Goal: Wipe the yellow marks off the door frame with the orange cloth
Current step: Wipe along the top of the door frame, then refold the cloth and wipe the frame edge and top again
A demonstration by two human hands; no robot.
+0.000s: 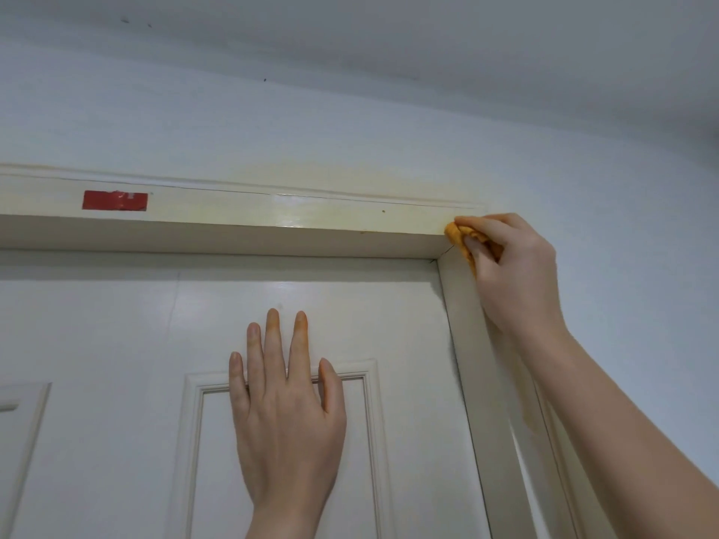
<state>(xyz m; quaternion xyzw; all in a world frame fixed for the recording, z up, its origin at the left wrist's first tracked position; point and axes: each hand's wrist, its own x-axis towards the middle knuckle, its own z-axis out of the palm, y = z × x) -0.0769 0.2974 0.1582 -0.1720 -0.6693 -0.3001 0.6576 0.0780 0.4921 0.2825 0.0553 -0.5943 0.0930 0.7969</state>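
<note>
Right hand (513,274) grasps the bunched orange cloth (461,243), pressing it against the door frame (233,235) at its top right corner. Left hand (286,414) lies flat, fingers released (tips stained orange), on the door (116,324). Yellow marks (330,212) tint the frame's top.
</note>
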